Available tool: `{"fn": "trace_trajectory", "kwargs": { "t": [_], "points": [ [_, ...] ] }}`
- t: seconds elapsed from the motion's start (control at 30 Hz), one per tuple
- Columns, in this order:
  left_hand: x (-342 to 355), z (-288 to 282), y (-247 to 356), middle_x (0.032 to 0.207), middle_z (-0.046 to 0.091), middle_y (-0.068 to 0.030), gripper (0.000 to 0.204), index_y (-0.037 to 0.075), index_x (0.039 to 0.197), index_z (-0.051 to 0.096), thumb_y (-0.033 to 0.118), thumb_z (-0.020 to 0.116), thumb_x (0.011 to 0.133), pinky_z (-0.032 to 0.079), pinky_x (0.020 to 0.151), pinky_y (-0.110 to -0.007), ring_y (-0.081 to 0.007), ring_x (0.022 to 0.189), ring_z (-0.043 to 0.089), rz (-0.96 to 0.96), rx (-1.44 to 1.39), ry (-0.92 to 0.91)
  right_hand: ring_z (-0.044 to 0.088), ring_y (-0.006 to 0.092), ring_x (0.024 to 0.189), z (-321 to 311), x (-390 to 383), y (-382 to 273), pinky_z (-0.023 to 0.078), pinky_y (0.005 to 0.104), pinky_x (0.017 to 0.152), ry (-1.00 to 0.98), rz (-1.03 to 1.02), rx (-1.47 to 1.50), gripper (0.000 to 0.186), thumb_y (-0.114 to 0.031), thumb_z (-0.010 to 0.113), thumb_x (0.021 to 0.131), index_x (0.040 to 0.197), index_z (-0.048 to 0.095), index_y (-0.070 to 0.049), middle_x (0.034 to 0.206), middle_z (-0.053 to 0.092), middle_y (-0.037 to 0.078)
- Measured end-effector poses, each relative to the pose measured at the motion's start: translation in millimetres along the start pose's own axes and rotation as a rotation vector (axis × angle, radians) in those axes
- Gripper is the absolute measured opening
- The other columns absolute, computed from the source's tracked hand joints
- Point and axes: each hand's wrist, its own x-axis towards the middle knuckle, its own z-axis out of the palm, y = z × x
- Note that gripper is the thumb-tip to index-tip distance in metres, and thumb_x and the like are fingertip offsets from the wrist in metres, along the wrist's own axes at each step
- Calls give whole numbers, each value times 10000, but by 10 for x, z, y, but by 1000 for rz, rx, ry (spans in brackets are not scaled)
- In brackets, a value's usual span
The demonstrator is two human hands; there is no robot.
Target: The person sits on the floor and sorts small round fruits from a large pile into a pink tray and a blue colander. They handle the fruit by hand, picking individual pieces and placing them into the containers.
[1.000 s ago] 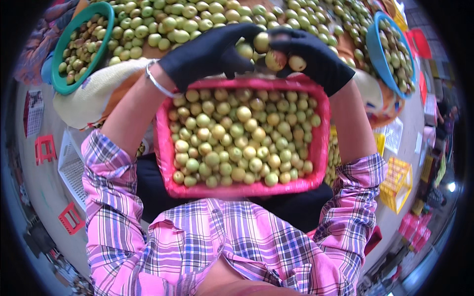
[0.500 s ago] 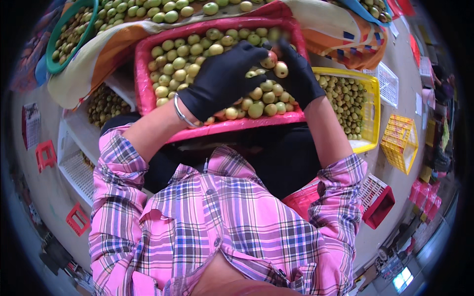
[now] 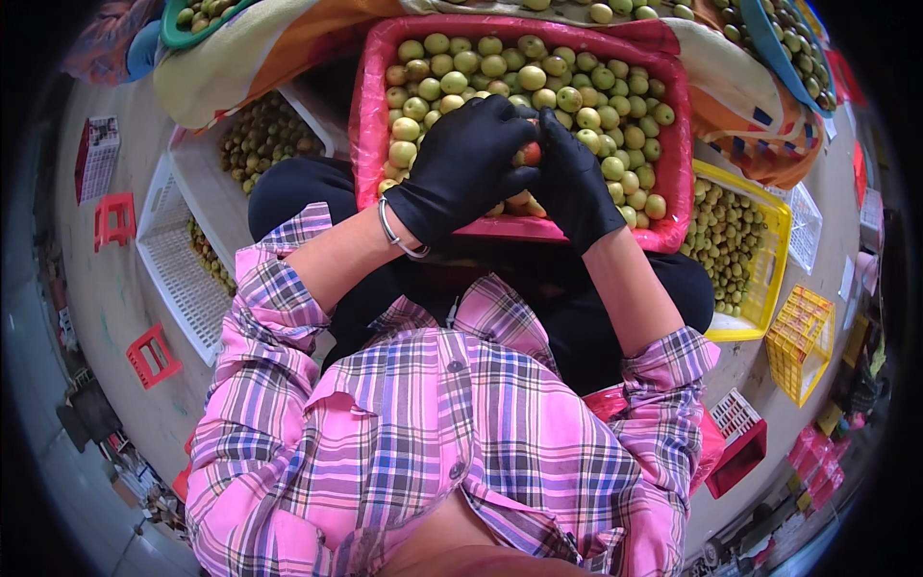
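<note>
"What does the left hand (image 3: 469,165) have?"

"A reddish fruit (image 3: 530,154). The gloved fingers and thumb are drawn in narrow around it, and only part of its skin shows."

"And the right hand (image 3: 579,185)?"

"Bent inward, just beside that same fruit, fingers together. The palm is turned away, so I can't tell what it holds."

"Which container are they over?"

"The near side of the pink basket (image 3: 367,125). It's lined with shiny plastic and heaped with round green fruit (image 3: 510,67), some of it yellowish. It stands between the person's dark-trousered legs (image 3: 300,189) and the patterned cloth (image 3: 231,77)."

"Any other containers with fruit in them?"

"On the right, a yellow crate (image 3: 782,245) holds smaller, darker fruit (image 3: 731,245). On the left, a white crate (image 3: 207,188) has brownish fruit (image 3: 264,144) in it, and just beside that, a white mesh crate (image 3: 178,274) has some more along its inner side."

"What about the far edge?"

"A blue basin (image 3: 766,48) at the right, with plenty of mixed fruit (image 3: 798,48), and a green basin (image 3: 178,40) at the left, cut off by the edge of the view, also with fruit inside."
</note>
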Motion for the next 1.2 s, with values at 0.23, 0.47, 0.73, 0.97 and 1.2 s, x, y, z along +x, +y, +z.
{"fn": "trace_trajectory", "kwargs": {
  "t": [0.23,0.47,0.73,0.97,1.2],
  "points": [
    [-178,23,-127,969,586,-105,416,84,1101,614,223,777,744,493,755,-391,-309,877,599,-53,-32,-16,632,149,988,18,82,171,542,273,789,-25,-25,-65,378,-325,496,1009,1272,557,-61,1137,625,68],
    [-214,-203,-107,961,600,-87,421,67,1153,603,175,760,778,495,765,-309,-195,870,612,-235,-449,-26,635,165,1019,149,-61,41,554,288,794,-138,-225,-614,364,-307,501,1005,1261,552,-53,1153,613,70],
    [-348,-393,-128,942,632,-5,402,43,1173,598,122,746,807,490,749,-227,-70,835,579,-655,-921,-175,679,188,857,237,-170,-61,566,302,679,28,91,-452,430,-351,473,996,1288,537,-42,1096,630,101],
    [-520,-325,-239,834,642,-57,355,31,1056,641,135,763,740,508,674,-291,-137,732,622,-466,-455,-101,674,171,754,175,-217,-42,539,267,597,-21,157,-457,452,-414,465,1008,1262,552,-50,969,654,77],
    [-602,-284,-306,806,630,-119,334,48,951,631,199,786,696,516,655,-357,-280,732,651,-389,-181,-132,650,157,713,191,-246,-84,533,266,585,6,193,-423,461,-435,479,1004,1246,564,-51,929,654,75]
  ]
}}
